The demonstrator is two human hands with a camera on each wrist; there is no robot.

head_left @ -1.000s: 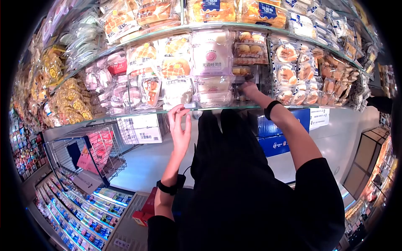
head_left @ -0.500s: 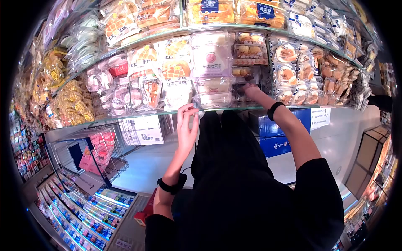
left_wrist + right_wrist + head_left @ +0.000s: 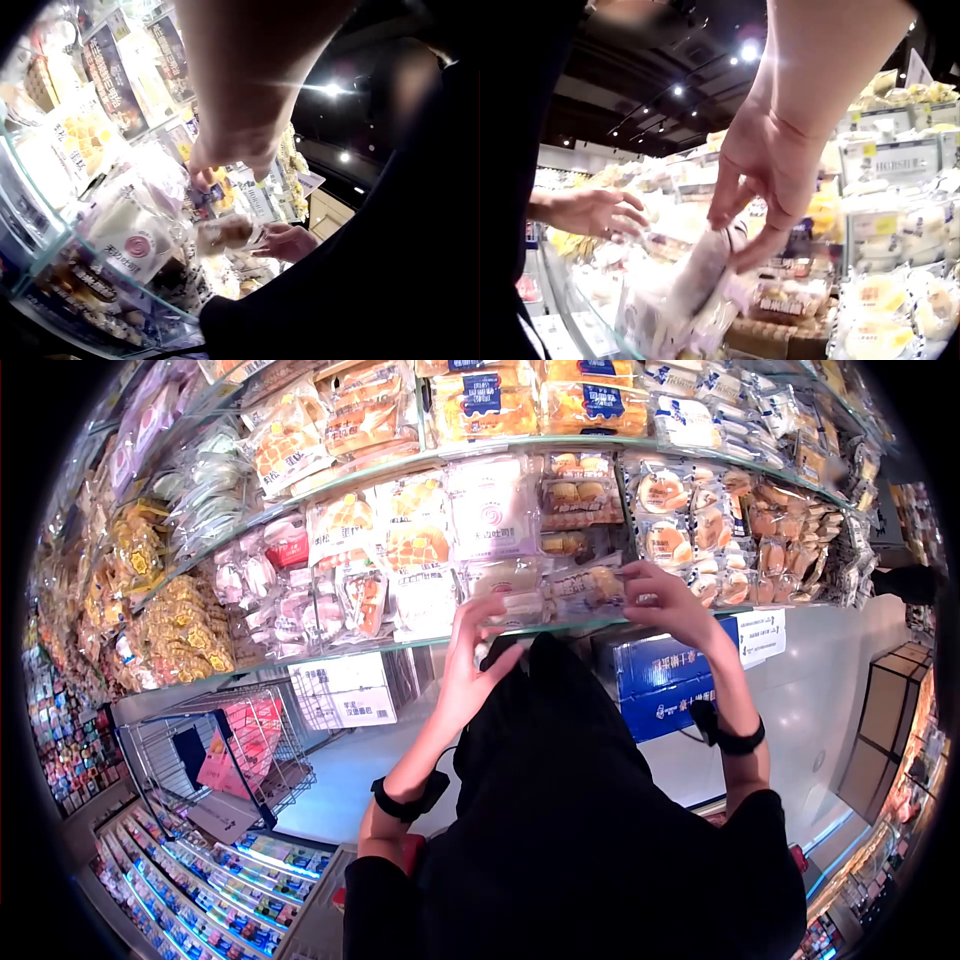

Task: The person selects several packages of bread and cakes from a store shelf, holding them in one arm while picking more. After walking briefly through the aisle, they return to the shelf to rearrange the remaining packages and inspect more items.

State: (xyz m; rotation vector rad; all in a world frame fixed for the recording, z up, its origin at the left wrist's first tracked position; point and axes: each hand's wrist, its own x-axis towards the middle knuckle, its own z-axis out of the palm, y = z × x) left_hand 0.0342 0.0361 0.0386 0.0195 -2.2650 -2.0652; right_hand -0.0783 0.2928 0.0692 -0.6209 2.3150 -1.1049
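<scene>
My right hand [image 3: 670, 608] pinches the end of a clear-wrapped bread package [image 3: 588, 588] at the shelf's front edge. In the right wrist view, the thumb and fingers of the right hand [image 3: 769, 172] grip the top of this package [image 3: 701, 274], which hangs tilted. My left hand [image 3: 470, 670] is just left of it, fingers spread and slightly bent, holding nothing. The left wrist view shows the package [image 3: 231, 234] between the left hand [image 3: 232, 154] and the right hand [image 3: 289, 244]. Behind the package stand white toast packs [image 3: 490, 510] and small brown bread packs [image 3: 580, 500].
Glass shelves [image 3: 400, 460] hold rows of wrapped breads. Below the front edge are a blue box [image 3: 665, 690] and a white sign [image 3: 345, 690]. A wire shopping cart [image 3: 215, 760] stands at the left. Another person's dark sleeve [image 3: 905, 585] shows at the far right.
My right hand has come out of the shelf gap, bringing the wrapped package forward. My left hand has shifted right and its fingers have spread from the shelf edge.
</scene>
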